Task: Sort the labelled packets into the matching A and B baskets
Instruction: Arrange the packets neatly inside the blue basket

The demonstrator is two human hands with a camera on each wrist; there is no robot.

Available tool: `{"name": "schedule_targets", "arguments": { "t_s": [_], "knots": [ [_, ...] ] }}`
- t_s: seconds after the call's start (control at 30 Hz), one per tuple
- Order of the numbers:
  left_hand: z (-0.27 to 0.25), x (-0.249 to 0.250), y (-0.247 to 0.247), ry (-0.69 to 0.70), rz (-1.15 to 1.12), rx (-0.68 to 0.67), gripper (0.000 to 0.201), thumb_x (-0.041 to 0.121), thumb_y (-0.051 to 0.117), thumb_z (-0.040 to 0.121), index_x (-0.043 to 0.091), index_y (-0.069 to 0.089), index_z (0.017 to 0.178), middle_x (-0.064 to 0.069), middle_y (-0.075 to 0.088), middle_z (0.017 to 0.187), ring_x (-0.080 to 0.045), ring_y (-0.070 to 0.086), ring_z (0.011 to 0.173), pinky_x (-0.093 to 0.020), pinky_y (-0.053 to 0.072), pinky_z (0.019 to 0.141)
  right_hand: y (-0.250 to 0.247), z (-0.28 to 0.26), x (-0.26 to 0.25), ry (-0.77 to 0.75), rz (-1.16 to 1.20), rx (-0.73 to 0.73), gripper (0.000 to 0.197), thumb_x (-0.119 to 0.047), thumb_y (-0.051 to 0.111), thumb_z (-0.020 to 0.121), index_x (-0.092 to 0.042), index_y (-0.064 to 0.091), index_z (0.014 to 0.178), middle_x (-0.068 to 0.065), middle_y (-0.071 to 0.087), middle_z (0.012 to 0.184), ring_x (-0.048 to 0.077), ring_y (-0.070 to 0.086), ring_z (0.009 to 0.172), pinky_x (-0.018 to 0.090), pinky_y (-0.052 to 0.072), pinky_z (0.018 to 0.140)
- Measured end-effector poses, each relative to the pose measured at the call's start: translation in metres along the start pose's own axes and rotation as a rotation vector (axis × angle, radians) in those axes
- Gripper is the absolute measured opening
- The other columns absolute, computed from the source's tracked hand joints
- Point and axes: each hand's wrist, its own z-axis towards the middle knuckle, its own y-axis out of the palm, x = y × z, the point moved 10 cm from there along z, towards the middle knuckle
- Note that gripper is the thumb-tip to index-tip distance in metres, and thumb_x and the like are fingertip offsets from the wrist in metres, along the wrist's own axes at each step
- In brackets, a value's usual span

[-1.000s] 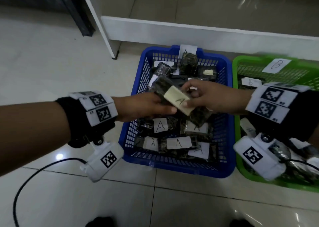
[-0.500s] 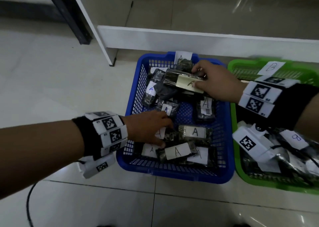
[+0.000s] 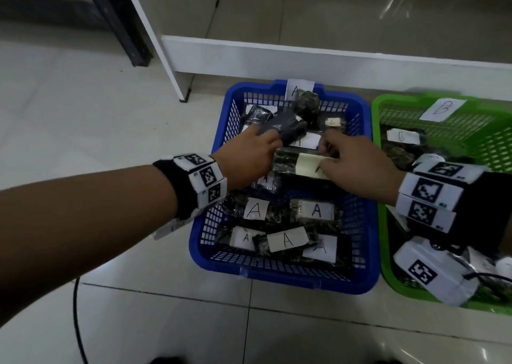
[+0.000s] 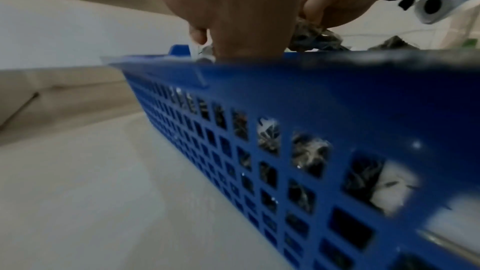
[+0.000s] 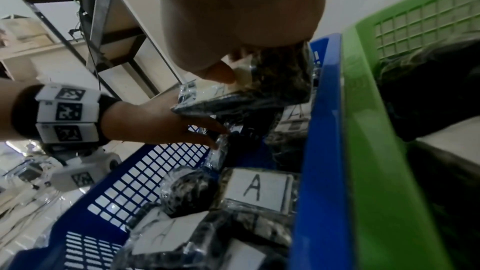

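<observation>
My right hand (image 3: 357,164) pinches a yellow-labelled packet (image 3: 302,163) over the blue basket (image 3: 277,276) tagged "A". My left hand (image 3: 249,161) rests flat on packets there. The green basket (image 3: 385,255) reads "B".

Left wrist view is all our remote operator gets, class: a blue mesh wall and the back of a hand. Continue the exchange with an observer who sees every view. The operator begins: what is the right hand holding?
Observer: The right hand pinches a dark packet with a pale label over the blue basket.
Operator: And what is the left hand on?
Observer: The left hand reaches a dark grey packet near the far left of that basket. I cannot tell whether it grips it.
Operator: Where is the other basket?
Observer: A green basket stands right beside the blue one, with a paper B tag on its far wall.
</observation>
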Motion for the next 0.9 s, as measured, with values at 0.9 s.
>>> {"name": "schedule_targets", "arguments": {
  "t_s": [0.9],
  "knots": [
    [0.015,-0.075,0.014,-0.359,-0.805,-0.013,0.009,0.020,0.066,0.082,0.021,0.065,0.091,0.009,0.065,0.093,-0.009,0.055,0.091,-0.032,0.033,0.085,0.004,-0.001,0.008,0.109,0.003,0.045,0.013,-0.016,0.050,0.085,-0.014,0.045,0.097,0.007,0.056,0.074,0.025,0.053,0.063,0.036,0.044,0.056]
  ]
}}
